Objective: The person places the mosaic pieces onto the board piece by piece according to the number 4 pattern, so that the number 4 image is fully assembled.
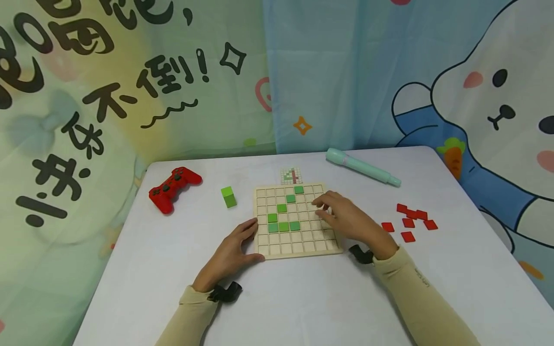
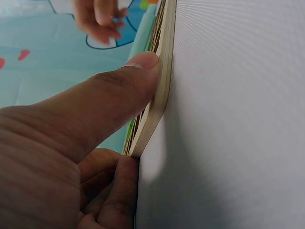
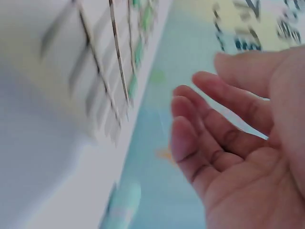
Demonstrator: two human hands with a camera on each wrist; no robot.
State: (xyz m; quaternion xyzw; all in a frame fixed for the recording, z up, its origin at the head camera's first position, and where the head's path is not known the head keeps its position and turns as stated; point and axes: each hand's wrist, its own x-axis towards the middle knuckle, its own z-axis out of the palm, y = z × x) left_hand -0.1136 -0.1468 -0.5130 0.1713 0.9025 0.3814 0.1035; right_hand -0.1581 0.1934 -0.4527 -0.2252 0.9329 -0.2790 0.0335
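A wooden grid board (image 1: 303,247) lies on the white table with several green tiles (image 1: 283,226) set in its cells. My left hand (image 1: 231,252) grips the board's near left corner, thumb on the front edge and fingers along the left side. In the left wrist view, the thumb (image 2: 119,93) presses the board's rim. Over the board's right part hovers my right hand (image 1: 346,216), its fingers loosely bent. No object shows between those fingers (image 3: 188,138) in the right wrist view. A small patterned card (image 1: 291,176) lies just beyond the board's far edge.
Loose red tiles (image 1: 408,236) are scattered right of the board. A green block (image 1: 228,197) sits to its left, with a red game controller (image 1: 175,188) farther left. Behind on the right lies a mint-coloured marker-like stick (image 1: 363,167). A printed curtain hangs behind the table.
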